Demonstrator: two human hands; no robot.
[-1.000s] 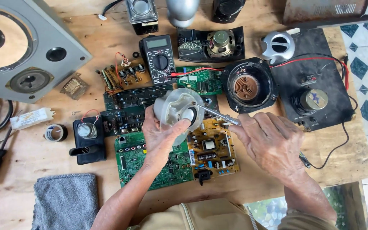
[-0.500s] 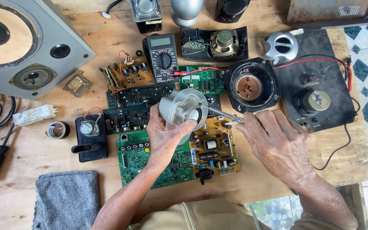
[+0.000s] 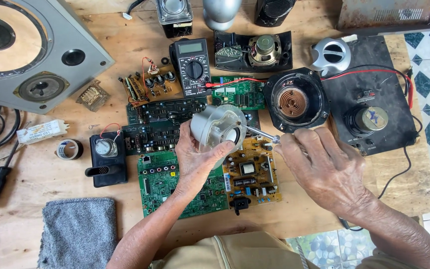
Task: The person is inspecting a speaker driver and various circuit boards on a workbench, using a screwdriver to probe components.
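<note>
Silver-grey plastic filled my left hand (image 3: pixel 195 159): a small round speaker housing (image 3: pixel 217 128), gripped from below with my fingers curled round its rim and my thumb against its side. Over the last second I had tipped it a little more toward my right, so the dark round opening in its face met the tool squarely. That told me the work was at the fastening inside, not yet at pulling anything apart. My right hand (image 3: pixel 322 167) was closed round the handle of a screwdriver (image 3: pixel 262 133), whose bright metal shaft ran into the opening; the tip itself was hidden. The housing looked smooth, pale and domed, with a clear ribbed ring at its back. I held it raised above the yellow circuit board (image 3: pixel 252 174), just right of the green circuit board (image 3: pixel 175 184), and below the multimeter (image 3: pixel 193 67).
</note>
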